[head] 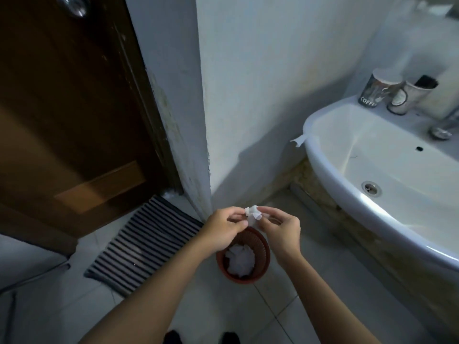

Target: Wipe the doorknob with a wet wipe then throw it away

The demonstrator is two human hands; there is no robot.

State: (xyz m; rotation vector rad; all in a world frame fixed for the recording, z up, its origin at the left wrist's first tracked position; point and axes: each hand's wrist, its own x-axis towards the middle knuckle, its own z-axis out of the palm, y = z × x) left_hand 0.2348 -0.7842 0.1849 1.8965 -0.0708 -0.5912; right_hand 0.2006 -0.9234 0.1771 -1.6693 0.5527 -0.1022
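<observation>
The wipe I'm holding is white, like the crumpled paper in the reddish-brown bin below it. The door is dark brown with a silver knob, and the mat has black and grey stripes. The sink is white, the wall pale grey

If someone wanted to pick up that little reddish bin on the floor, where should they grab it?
Probably by the rim of the bin, coming straight down from above. It stands upright on the floor with its mouth open, white paper sits loose inside, and its ribbed wall tapers downward, so the top edge looks the easiest hold. The wall corner behind crowds the far side; the near side is freer.
</observation>
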